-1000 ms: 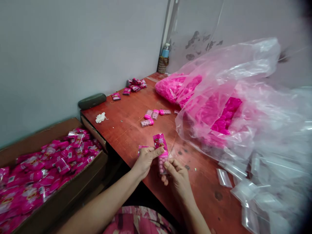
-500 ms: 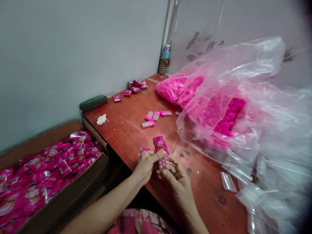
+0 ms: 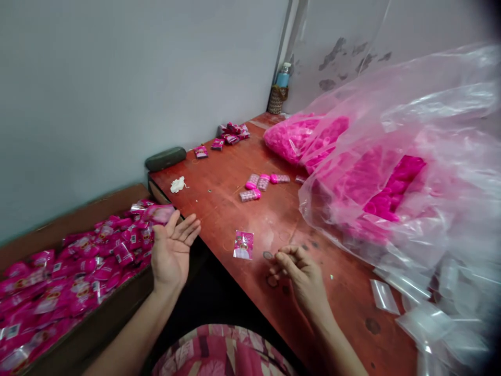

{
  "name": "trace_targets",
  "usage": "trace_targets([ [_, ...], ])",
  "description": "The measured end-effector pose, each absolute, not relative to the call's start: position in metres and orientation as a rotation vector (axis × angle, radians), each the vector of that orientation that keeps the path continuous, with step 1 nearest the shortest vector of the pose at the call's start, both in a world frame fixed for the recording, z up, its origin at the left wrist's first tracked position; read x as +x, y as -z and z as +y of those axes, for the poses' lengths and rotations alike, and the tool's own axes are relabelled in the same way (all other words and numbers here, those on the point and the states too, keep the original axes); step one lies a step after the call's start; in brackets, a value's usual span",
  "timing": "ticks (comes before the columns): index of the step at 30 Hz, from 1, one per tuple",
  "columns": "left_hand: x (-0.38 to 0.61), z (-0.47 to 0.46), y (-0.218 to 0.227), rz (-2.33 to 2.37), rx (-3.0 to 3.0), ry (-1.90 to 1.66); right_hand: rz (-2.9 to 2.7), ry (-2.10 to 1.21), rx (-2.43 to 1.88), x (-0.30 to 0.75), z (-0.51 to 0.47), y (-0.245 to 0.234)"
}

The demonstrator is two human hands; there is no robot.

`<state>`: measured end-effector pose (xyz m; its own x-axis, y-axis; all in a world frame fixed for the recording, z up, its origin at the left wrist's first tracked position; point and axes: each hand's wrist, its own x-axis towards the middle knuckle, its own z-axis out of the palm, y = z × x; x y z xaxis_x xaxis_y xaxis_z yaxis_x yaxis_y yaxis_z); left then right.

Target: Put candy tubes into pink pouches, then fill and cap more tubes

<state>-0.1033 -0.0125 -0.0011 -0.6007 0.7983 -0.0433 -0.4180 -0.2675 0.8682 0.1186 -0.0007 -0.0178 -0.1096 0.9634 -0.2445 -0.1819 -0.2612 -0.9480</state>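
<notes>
A blurred packet (image 3: 161, 213) hangs at the left hand (image 3: 171, 251)'s fingertips over the box (image 3: 78, 271) — touching or airborne, I can't tell. Left palm spread; right hand (image 3: 301, 271) loosely curled, empty. Earlier both pinched that packet; now it's at 9 o'clock — another packet (image 3: 243, 245) lies between the hands.

My box of pink packets (image 3: 58, 277) runs off the left edge. The clear bag (image 3: 410, 172) blurs its pink contents and is cut off at right. My right hand (image 3: 301, 271) curls, hiding its palm.
</notes>
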Motion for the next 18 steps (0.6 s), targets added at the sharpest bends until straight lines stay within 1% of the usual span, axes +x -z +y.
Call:
trace_targets([
  [2, -0.108, -0.012, 0.013, 1.408, 0.854, -1.802, -1.004, -1.56, -1.23, 0.119, 0.002, 0.019],
  [4, -0.098, -0.008, 0.028, 1.582, 1.333, -1.469, -1.024, -1.597, -1.256, 0.116, 0.003, 0.021],
  [6, -0.083, -0.003, 0.042, 1.625, 1.746, -1.162, -1.059, -1.611, -1.278, 0.112, 0.002, 0.021],
  [8, -0.072, 0.002, 0.052, 1.631, 1.974, -0.995, -1.105, -1.594, -1.305, 0.111, 0.001, 0.022],
  [10, -0.068, 0.005, 0.059, 1.654, 2.053, -0.95, -1.135, -1.582, -1.33, 0.111, 0.0, 0.024],
  [13, -0.07, 0.005, 0.063, 1.662, 2.046, -0.981, -1.159, -1.574, -1.357, 0.111, 0.003, 0.031],
  [18, -0.065, 0.001, 0.055, 1.575, 1.868, -1.204, -1.185, -1.44, -1.301, 0.094, 0.016, 0.039],
])
